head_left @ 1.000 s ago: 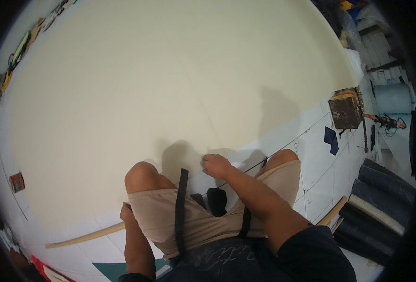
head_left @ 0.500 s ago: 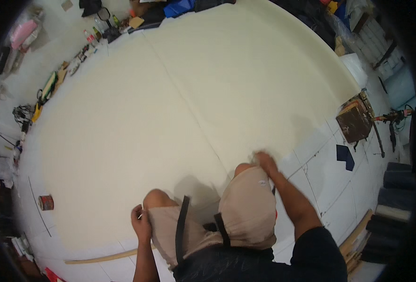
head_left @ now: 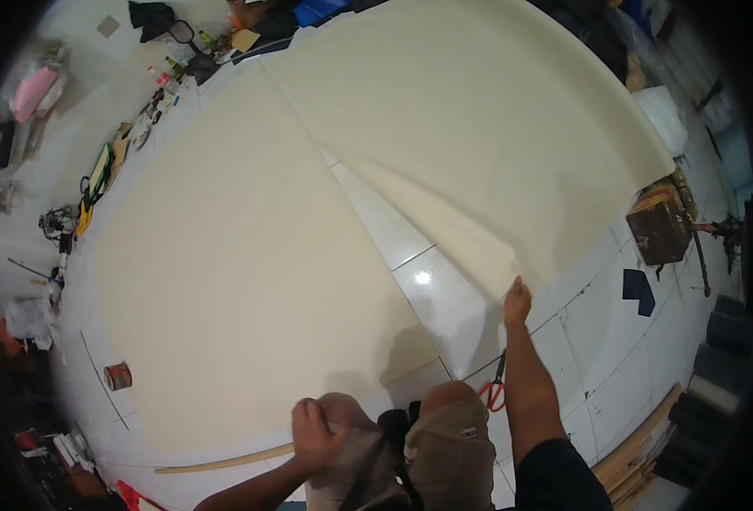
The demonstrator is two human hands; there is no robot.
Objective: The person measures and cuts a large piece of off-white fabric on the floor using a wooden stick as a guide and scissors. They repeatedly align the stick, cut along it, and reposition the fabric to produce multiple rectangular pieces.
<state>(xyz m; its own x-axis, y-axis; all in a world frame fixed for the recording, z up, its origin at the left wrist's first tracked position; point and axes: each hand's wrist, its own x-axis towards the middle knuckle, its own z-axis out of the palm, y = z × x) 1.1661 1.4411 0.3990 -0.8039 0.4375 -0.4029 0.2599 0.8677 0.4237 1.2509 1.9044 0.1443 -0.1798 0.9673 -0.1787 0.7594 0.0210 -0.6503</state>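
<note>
Sheet [head_left: 453, 128], cream, likely light, limp and easily creased, spreads toward the floor's [head_left: 393, 204] far right edge — right hand [head_left: 518, 302] grasping its raised near corner, a sensible hold; left hand [head_left: 315, 433] curled against the knee [head_left: 351, 410] — contents, if any, I cannot tell.

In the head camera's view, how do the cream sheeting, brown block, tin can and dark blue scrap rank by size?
1. Cream sheeting, by far
2. Brown block
3. Dark blue scrap and tin can: too alike to rank

Cream flap [head_left: 470, 244] now folded back in right fingers [head_left: 518, 288]; tiles [head_left: 451, 308] bared.
</note>
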